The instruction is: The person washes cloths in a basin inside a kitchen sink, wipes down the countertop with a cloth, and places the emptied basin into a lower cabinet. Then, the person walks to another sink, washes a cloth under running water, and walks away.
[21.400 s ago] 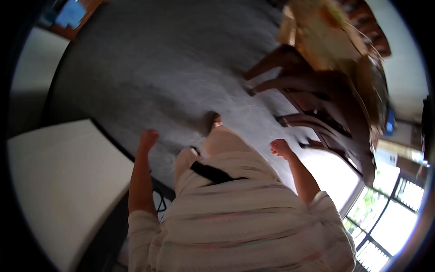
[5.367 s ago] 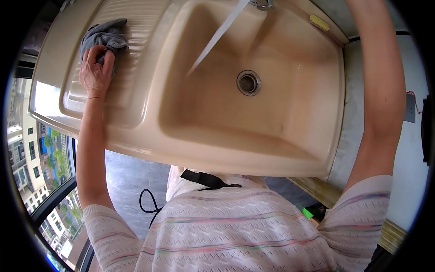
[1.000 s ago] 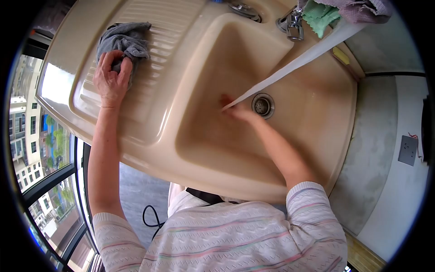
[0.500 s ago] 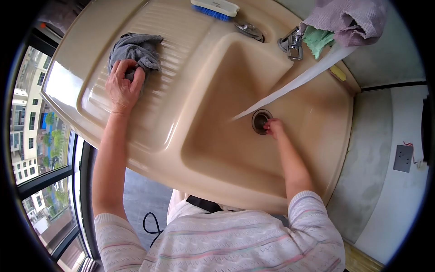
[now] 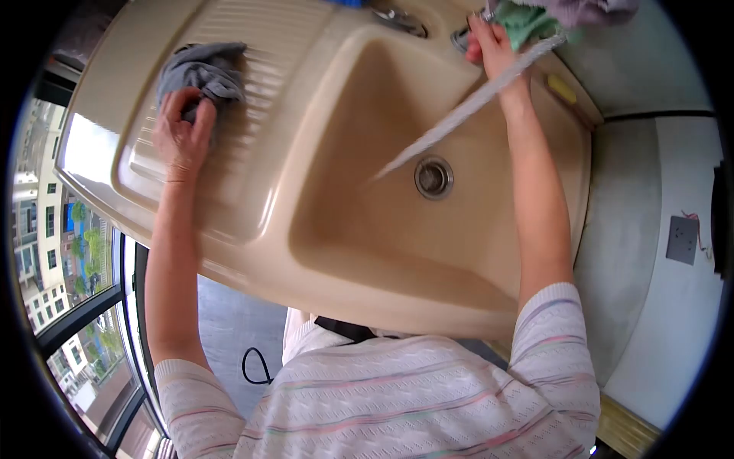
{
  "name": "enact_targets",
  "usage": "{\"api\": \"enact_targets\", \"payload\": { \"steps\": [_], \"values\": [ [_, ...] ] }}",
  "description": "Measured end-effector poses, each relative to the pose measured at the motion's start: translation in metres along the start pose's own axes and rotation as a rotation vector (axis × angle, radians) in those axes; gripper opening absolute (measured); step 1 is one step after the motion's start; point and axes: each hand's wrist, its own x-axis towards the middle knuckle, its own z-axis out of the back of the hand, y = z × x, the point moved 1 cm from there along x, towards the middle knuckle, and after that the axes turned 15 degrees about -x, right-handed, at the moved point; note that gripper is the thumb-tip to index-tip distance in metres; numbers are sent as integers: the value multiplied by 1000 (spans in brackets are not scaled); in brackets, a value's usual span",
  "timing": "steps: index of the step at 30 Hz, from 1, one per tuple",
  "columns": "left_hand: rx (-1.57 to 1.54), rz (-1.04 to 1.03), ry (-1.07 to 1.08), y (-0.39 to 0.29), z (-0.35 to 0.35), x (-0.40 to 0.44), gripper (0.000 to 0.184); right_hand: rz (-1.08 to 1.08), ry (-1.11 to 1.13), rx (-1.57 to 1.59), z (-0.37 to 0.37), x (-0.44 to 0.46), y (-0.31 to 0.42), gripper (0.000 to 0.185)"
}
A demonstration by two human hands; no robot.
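My left hand (image 5: 182, 134) grips a crumpled grey cloth (image 5: 205, 70) on the ribbed drainboard (image 5: 264, 73) of a beige sink. At the back of the basin (image 5: 367, 222), my right hand (image 5: 492, 47) has its fingers curled at the chrome tap handle (image 5: 462, 38), which they partly cover. A stream of water (image 5: 466, 107) falls slantwise past my right wrist into the basin, left of the metal drain (image 5: 433, 177). Green (image 5: 521, 24) and purple (image 5: 596, 11) cloths hang by the tap.
A yellow brush (image 5: 562, 89) lies on the sink's back right ledge. At the top edge are a chrome fitting (image 5: 399, 21) and a bit of something blue (image 5: 348, 2). A wall socket (image 5: 682, 239) is at the right, windows (image 5: 84, 336) at the left.
My right hand has moved from the drain up to the tap handle. My left hand still holds the grey cloth. The view has shifted, and the blue-bristled brush is mostly out of frame.
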Motion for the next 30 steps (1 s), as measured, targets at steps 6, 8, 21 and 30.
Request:
{"api": "enact_targets", "payload": {
  "steps": [6, 8, 21, 30],
  "values": [
    [24, 19, -1, 8, -2, 0, 20, -58, 306, 13, 8, -59, -15, 25],
    [5, 28, 10, 9, -2, 0, 21, -321, 765, -102, 14, -116, -83, 20],
    [18, 98, 3, 46, 2, 2, 26, -1286, 1379, -66, 62, -288, -295, 24],
    [30, 93, 4, 46, 5, 3, 25, -936, 769, 498, 3, -187, -243, 27]
  ]
}}
